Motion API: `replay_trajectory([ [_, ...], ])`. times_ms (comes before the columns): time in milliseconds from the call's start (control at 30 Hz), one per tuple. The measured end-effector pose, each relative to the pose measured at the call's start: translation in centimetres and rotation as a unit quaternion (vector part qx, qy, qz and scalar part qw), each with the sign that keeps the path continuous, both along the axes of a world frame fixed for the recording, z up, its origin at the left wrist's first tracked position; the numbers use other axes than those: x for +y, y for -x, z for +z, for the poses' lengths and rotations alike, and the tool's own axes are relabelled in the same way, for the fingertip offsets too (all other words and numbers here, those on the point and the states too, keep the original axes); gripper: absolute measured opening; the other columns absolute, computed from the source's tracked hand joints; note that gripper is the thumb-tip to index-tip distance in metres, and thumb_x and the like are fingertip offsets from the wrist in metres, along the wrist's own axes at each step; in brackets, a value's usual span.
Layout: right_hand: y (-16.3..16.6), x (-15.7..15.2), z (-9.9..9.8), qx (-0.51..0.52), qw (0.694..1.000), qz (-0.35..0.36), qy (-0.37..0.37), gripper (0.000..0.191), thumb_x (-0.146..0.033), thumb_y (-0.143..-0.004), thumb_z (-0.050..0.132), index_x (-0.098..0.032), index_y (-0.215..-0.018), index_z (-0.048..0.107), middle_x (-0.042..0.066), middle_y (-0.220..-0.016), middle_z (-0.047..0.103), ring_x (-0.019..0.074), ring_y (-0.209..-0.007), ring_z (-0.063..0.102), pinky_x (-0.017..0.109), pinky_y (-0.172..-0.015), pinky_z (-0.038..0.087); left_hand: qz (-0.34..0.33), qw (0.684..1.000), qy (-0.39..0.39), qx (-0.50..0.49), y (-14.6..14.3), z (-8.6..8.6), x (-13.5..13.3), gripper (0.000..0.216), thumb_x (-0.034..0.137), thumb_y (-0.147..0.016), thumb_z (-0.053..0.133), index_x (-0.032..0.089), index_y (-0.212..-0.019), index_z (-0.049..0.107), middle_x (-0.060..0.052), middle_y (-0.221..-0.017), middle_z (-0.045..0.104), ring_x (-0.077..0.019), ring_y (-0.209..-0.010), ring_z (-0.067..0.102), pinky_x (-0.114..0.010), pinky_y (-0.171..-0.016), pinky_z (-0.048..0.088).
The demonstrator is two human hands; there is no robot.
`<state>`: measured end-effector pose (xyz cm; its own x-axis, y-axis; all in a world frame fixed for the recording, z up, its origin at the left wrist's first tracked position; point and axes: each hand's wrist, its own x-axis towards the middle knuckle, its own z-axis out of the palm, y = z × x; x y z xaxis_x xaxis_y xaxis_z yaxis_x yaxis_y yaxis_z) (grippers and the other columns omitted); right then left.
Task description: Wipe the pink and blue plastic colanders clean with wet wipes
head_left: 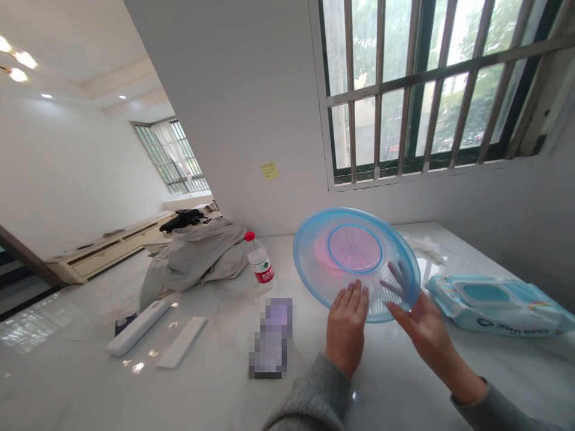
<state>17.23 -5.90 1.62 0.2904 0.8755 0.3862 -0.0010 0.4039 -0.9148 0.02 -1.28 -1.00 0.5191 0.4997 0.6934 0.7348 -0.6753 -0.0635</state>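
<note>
A translucent blue plastic strainer bowl [354,257], with something pink showing through its middle, is tilted up above the white table [215,383]. My left hand [347,326] lies flat against its lower rim, fingers together and stretched out. My right hand [420,323] holds the bowl's right edge, thumb in front and fingers showing through the plastic behind it. Both arms wear grey sleeves.
A pack of wet wipes [496,302] lies at the right. A water bottle with a red cap [259,260] stands beside a heap of grey clothing [197,257]. Two white flat bars [139,326] and a blurred dark object [272,338] lie near the front. A barred window [431,90] is ahead.
</note>
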Motion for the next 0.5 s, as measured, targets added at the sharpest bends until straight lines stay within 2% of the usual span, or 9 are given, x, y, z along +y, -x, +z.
replay_trajectory([
  [100,1.1,0.3,-1.3,0.048,0.998,0.043,0.015,0.084,-0.043,-0.09,0.081,-0.04,-0.163,0.04,0.008,-0.148,0.067,0.0324,-0.142,0.059,0.057,-0.118,0.047,-0.035,0.999,0.026,-0.026,0.1,0.0,0.0,0.049,0.011,-0.104,0.045,0.018,-0.15,0.057,-0.005,-0.154,0.062,-0.02,-0.141,0.059,-0.04,-0.12,0.049],
  [200,1.6,0.7,-2.3,0.091,0.994,0.062,0.025,0.088,-0.041,-0.088,0.084,-0.043,-0.164,0.039,0.006,-0.151,0.065,0.0309,-0.14,0.06,0.058,-0.124,0.037,-0.054,0.997,0.049,-0.032,0.1,-0.1,0.0,0.049,0.012,-0.105,0.044,0.021,-0.151,0.056,-0.003,-0.152,0.064,-0.0184,-0.139,0.062,-0.041,-0.121,0.048],
  [367,1.4,1.0,-2.4,0.086,0.995,0.054,0.005,0.081,-0.041,-0.089,0.083,-0.043,-0.161,0.045,0.006,-0.153,0.063,0.0305,-0.141,0.059,0.058,-0.123,0.039,-0.047,0.996,0.067,-0.023,-0.2,-0.5,-0.1,0.051,0.013,-0.105,0.043,0.019,-0.156,0.051,-0.004,-0.156,0.06,-0.0187,-0.143,0.057,-0.044,-0.127,0.041],
  [500,0.7,0.7,-1.1,0.067,0.997,0.038,0.014,0.081,-0.032,-0.087,0.082,-0.039,-0.16,0.047,0.007,-0.146,0.068,0.0316,-0.137,0.064,0.058,-0.12,0.045,-0.027,0.997,0.071,0.003,-0.5,-0.6,0.0,0.052,0.013,-0.105,0.043,0.016,-0.156,0.05,-0.009,-0.156,0.059,-0.0206,-0.143,0.058,-0.055,-0.134,0.025],
])
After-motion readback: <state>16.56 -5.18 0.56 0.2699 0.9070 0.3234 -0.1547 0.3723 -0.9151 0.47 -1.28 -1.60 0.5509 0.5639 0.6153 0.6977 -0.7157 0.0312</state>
